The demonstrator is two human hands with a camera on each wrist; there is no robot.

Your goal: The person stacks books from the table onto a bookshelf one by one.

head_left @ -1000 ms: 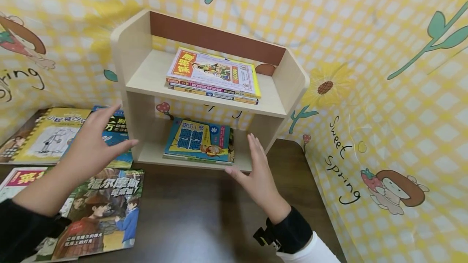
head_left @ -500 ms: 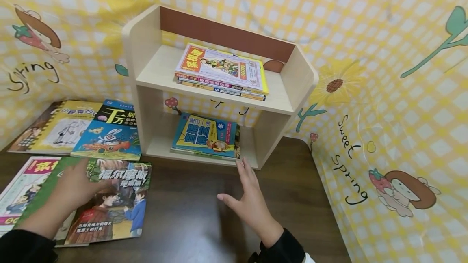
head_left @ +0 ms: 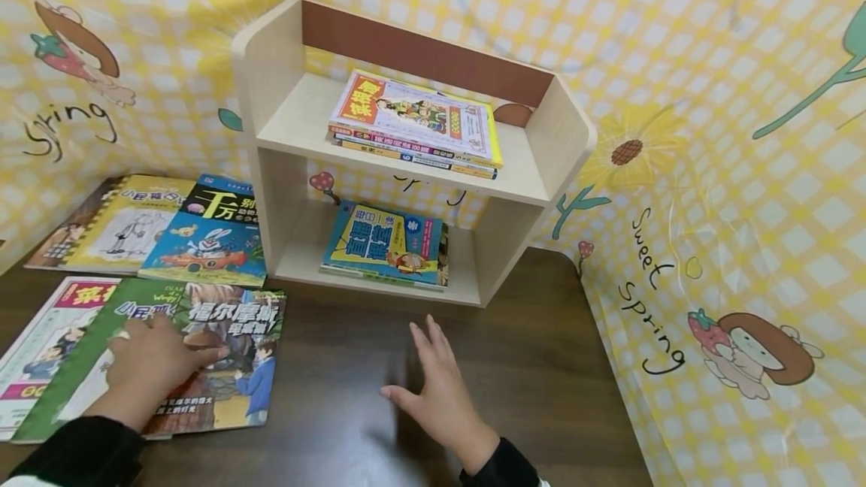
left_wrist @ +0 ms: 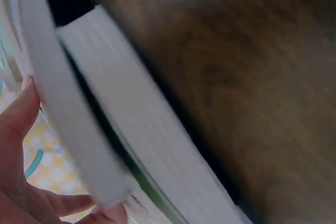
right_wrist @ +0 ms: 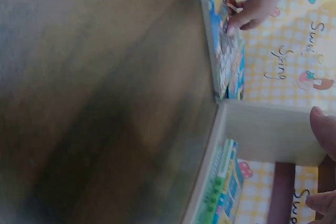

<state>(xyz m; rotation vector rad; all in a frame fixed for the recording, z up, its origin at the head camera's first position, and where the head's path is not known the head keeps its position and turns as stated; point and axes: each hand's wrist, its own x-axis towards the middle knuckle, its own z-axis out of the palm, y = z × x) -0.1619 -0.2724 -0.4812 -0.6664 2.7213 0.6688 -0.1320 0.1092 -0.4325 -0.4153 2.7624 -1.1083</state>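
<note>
My left hand touches the covers of overlapping books on the table at the lower left. Under and around it lie a green-covered book and a comic-style book with a boy in blue. In the left wrist view, the thumb and fingertips meet a cover, above thick page edges. My right hand hovers with spread fingers over the table, holding nothing, in front of a small wooden bookshelf. On its upper shelf lies a stack of books; another stack lies below.
A white-and-pink book lies at the far left. Behind it are a yellow spiral-patterned book and a blue book beside the shelf's left side. Yellow checked cloth lines the walls around the dark wooden table.
My left hand has moved down from beside the shelf onto the lower-left books. My right hand has drawn back from the shelf, down and to the left. The head view has shifted slightly.
</note>
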